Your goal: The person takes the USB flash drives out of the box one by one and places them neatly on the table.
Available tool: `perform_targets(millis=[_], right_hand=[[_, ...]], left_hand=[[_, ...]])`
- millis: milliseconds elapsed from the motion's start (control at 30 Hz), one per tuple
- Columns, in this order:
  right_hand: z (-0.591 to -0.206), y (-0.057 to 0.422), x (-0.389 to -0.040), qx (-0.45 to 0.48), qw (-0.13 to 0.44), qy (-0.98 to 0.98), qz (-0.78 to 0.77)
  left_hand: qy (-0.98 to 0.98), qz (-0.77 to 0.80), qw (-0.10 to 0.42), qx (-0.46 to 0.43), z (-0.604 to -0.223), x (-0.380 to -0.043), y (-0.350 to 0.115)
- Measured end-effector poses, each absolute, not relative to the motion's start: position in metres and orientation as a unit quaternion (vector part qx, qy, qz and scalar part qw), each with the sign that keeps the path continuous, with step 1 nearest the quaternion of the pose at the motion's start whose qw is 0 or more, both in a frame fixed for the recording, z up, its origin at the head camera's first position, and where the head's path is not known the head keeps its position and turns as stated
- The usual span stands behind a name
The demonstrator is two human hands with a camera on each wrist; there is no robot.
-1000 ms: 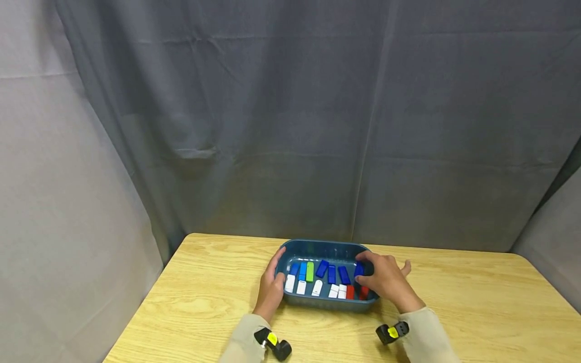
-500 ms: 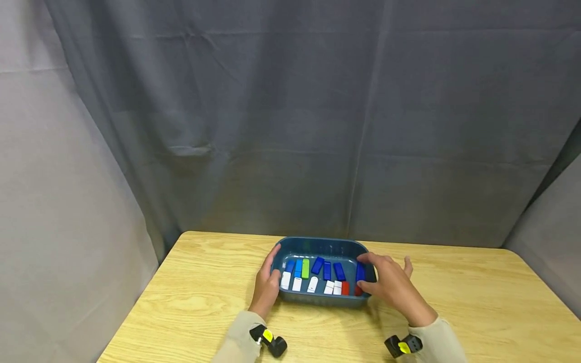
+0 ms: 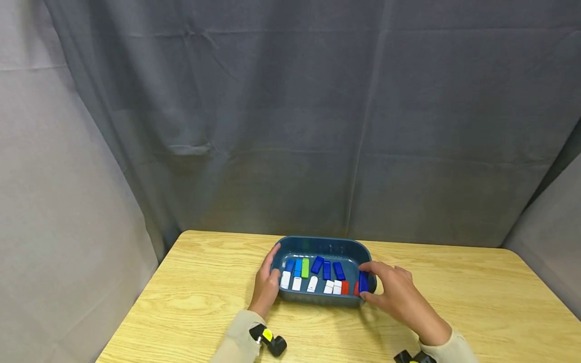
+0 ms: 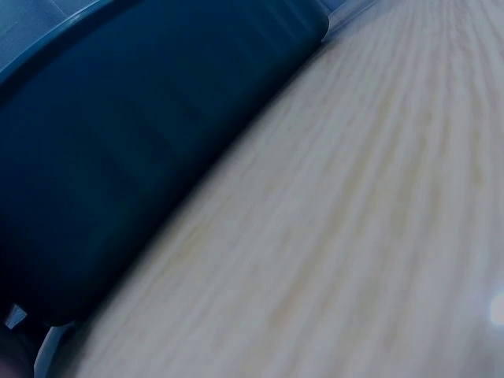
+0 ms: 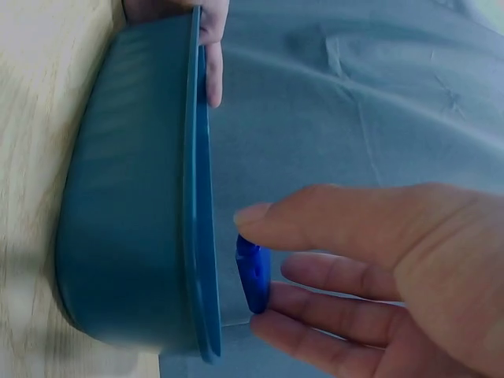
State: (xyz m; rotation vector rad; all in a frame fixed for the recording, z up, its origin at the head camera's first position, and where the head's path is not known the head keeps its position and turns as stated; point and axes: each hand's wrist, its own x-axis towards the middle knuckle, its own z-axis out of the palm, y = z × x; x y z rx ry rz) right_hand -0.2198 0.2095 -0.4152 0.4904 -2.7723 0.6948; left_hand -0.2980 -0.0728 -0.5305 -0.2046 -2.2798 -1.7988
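A dark teal plastic tub point(image 3: 317, 299) stands on the wooden table. Inside lie several small flat pieces shaped like USB sticks: white ones point(image 3: 312, 284) along the front, dark blue ones point(image 3: 339, 271), a green one point(image 3: 305, 268), and red ones point(image 3: 345, 288) toward the right. My left hand point(image 3: 264, 286) holds the tub's left side, its thumb at the rim. My right hand point(image 3: 399, 297) pinches a dark blue USB-stick-shaped piece point(image 5: 254, 276) between thumb and fingers at the tub's right end. In the right wrist view that piece stands above the rim.
The table point(image 3: 195, 302) spreads out on both sides of the tub. A grey curtain point(image 3: 272, 126) hangs behind it, with paler cloth point(image 3: 59, 201) at the left. Both wrists wear small black cameras point(image 3: 269, 340).
My right hand has drawn back to the right and toward me with the dark blue piece, uncovering a red piece beneath. My left hand keeps its hold on the tub.
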Motion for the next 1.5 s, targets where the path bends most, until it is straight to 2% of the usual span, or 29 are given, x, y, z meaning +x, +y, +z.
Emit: perform_targets(millis=[333, 733, 1500], right_hand=[[-0.41, 0.205, -0.211, 0.191, 0.136, -0.945, 0.226], [-0.401, 0.198, -0.202, 0.19, 0.098, -0.947, 0.239], [-0.405, 0.199, -0.189, 0.249, 0.093, -0.938, 0.221]], left_hand=[[-0.777, -0.614, 0.118, -0.077, -0.529, -0.295, -0.072], [-0.773, -0.615, 0.129, -0.088, -0.529, -0.294, -0.071], [-0.773, -0.618, 0.119, -0.077, -0.53, -0.297, -0.07]])
